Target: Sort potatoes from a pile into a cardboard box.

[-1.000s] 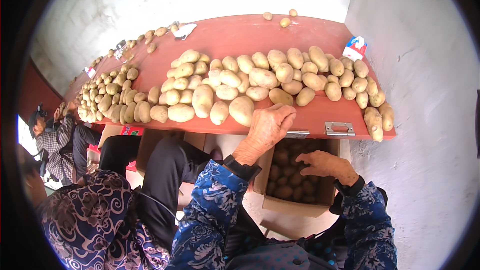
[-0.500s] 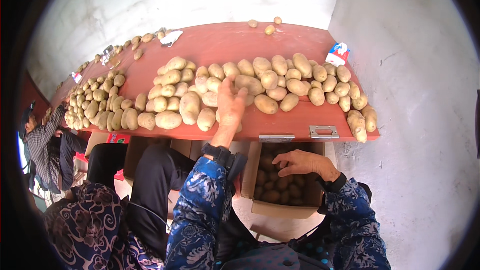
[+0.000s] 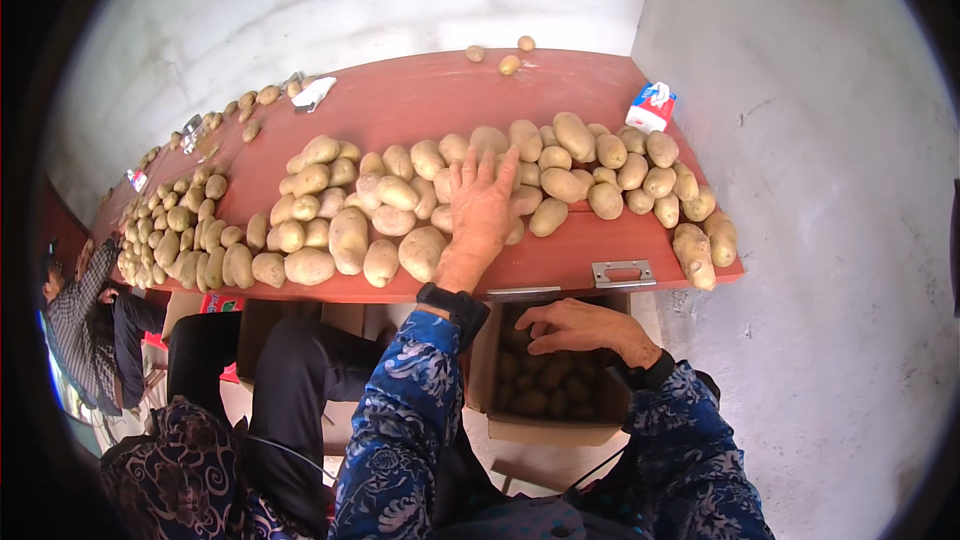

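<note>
My left hand (image 3: 484, 191) lies over the middle of a long spread of potatoes (image 3: 430, 190) on the red-brown table (image 3: 420, 95), its fingers stretched out across several of them. Whether it grips one underneath is hidden. My right hand (image 3: 565, 325) hangs below the table edge, above an open cardboard box (image 3: 545, 425) of potatoes in shadow. Its fingers are apart and slightly bent, with nothing visible between them.
A tissue pack (image 3: 651, 108) is at the back right, a white cloth (image 3: 314, 94) at the back left. Metal latch plate (image 3: 620, 273) on the front edge. A neighbour's dark-trousered knee (image 3: 315, 360) is beside me; another person (image 3: 85, 320) works at far left. Wall (image 3: 800, 240) borders the right.
My left hand has moved from the table's front edge up onto the potatoes, its fingers straightening. My right hand stays over the box. The view has shifted a little.
</note>
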A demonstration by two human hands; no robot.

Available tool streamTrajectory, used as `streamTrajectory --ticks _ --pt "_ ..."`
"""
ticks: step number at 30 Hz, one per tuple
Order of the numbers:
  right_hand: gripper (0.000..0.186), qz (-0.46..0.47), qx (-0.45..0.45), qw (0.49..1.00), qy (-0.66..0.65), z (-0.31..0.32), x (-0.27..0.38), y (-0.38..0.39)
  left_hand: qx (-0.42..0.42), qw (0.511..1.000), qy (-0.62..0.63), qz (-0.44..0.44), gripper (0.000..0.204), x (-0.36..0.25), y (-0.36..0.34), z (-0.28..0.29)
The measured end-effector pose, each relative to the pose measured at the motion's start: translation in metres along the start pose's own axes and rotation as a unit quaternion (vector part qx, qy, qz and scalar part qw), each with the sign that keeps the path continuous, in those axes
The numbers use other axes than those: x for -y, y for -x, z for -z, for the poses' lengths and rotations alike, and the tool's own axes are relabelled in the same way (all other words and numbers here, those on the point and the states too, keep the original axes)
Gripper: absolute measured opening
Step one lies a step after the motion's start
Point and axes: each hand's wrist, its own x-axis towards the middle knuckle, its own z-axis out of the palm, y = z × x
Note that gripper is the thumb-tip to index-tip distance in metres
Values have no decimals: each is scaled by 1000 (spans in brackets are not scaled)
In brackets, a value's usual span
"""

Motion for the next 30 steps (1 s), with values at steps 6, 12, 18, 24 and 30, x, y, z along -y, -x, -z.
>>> streamTrajectory --ticks 6,12,18,24,30 --pt "48 -17 -7 1000 -17 2 -5 2 15 998 -61 23 55 5 -13 -11" --pt "38 -12 -83 990 -115 12 -10 17 -59 996 68 6 50 -19 -6 19" --pt "21 -13 -352 887 -298 29 -29 23 310 794 520 48 40 -42 32 63" --pt "17 -25 -452 793 -407 41 -41 28 400 817 371 -188 37 -70 76 31" --pt "18 -21 -444 802 -399 40 -39 25 468 851 201 -131 34 -72 99 5"
